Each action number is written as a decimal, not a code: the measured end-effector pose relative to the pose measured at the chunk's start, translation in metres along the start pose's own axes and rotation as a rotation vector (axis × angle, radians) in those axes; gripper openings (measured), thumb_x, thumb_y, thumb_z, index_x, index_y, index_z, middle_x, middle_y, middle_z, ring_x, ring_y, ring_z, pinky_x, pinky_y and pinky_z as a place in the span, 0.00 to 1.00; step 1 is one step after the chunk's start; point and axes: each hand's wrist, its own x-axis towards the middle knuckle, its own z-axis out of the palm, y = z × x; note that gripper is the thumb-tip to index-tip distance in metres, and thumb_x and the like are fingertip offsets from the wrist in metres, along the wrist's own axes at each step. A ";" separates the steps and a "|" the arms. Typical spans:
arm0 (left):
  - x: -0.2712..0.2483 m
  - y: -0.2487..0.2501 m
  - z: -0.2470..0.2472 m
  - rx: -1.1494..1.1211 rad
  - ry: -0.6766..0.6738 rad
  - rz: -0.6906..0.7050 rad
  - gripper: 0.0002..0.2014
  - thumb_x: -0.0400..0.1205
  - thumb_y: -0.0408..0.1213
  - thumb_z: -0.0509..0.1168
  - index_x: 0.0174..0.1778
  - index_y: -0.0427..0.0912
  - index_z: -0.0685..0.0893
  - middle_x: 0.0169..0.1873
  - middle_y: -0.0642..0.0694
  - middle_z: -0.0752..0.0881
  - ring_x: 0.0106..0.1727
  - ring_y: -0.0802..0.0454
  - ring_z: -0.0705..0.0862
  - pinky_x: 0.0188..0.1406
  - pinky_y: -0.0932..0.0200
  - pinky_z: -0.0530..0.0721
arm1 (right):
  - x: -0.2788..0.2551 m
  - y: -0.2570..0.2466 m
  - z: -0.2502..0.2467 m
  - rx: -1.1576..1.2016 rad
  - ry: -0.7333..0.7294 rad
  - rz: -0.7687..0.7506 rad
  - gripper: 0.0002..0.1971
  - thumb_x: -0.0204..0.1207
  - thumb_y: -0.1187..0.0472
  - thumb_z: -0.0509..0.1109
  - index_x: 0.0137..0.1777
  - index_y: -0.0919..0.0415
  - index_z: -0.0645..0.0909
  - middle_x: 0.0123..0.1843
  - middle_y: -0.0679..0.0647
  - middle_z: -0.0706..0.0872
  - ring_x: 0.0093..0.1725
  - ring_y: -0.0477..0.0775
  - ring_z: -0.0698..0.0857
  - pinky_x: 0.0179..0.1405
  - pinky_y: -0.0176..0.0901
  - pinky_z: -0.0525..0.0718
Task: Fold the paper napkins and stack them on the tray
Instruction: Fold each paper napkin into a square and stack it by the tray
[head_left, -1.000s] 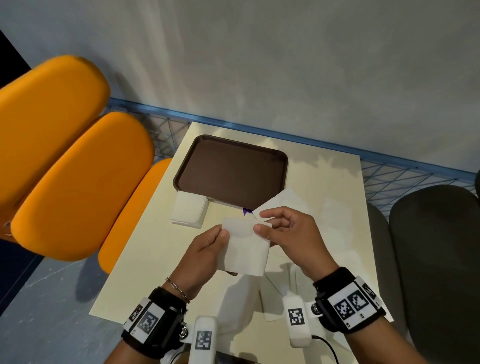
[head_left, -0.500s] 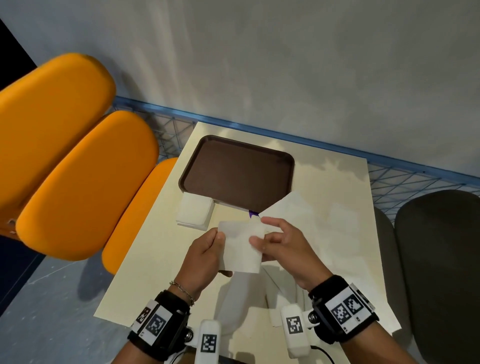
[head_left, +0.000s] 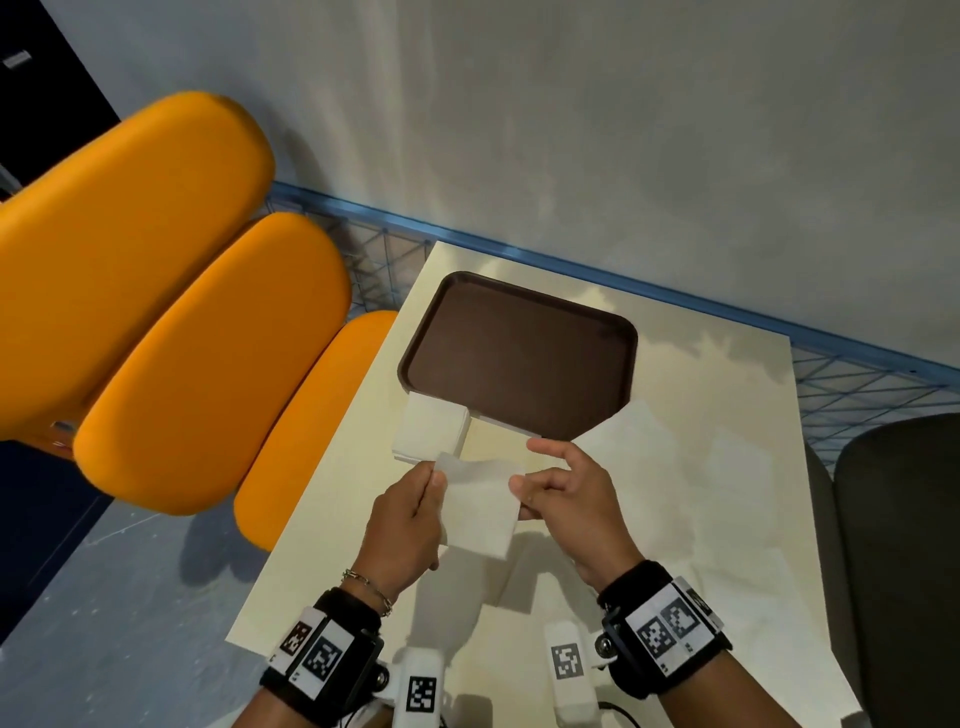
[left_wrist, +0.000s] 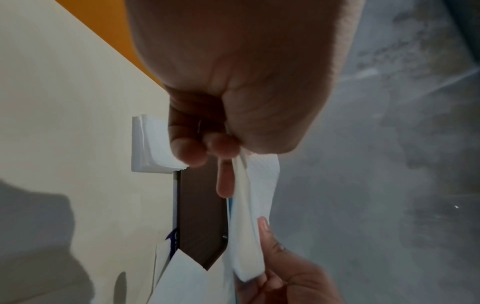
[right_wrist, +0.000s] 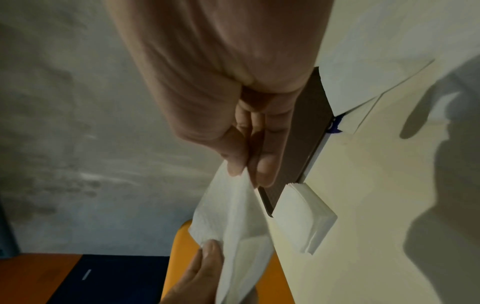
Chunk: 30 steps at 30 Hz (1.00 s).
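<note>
**Both hands hold one napkin above the table**

The table (head_left: 332, 519) lies under the grip, pale and cream-coloured. Orange seats (head_left: 208, 364) stand beyond it on the left-hand side, and a dark seat (head_left: 898, 545) on the right-hand side.

The brown tray (head_left: 519, 353) sits on the table just past the held napkin, away from the person; nothing rests on its dark surface. A large unfolded sheet (head_left: 675, 467) is spread on the table under and to the right of the right hand, one corner lapping the tray's near edge.

A stack of napkins (head_left: 428, 428) rests on the table just ahead of the left hand, touching the tray's near left corner.

The napkin (head_left: 478, 504) is held in the air between the hands, partly folded. The left hand (head_left: 405, 525) pinches its left edge between thumb and fingers. The right hand (head_left: 571, 499) pinches the right edge the same way, index finger raised above it.
</note>
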 end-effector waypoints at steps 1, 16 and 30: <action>0.004 -0.003 -0.004 -0.010 0.019 -0.010 0.18 0.95 0.42 0.53 0.38 0.41 0.72 0.27 0.39 0.78 0.22 0.44 0.81 0.24 0.49 0.79 | 0.002 0.001 0.006 0.014 -0.025 0.037 0.25 0.80 0.64 0.82 0.74 0.54 0.79 0.47 0.57 0.96 0.49 0.56 0.96 0.54 0.48 0.94; 0.055 -0.047 -0.024 -0.084 0.087 -0.188 0.16 0.95 0.42 0.53 0.48 0.39 0.80 0.36 0.37 0.83 0.31 0.41 0.86 0.19 0.54 0.84 | 0.032 0.009 0.053 -0.138 -0.448 0.266 0.35 0.75 0.72 0.84 0.78 0.59 0.73 0.46 0.67 0.95 0.52 0.71 0.95 0.60 0.66 0.93; 0.062 -0.057 -0.018 -0.654 -0.332 -0.558 0.13 0.89 0.41 0.64 0.56 0.39 0.92 0.38 0.40 0.87 0.34 0.48 0.83 0.40 0.51 0.87 | 0.119 -0.015 0.053 -0.572 -0.607 -0.086 0.05 0.80 0.57 0.82 0.54 0.47 0.94 0.61 0.46 0.94 0.61 0.52 0.92 0.66 0.56 0.90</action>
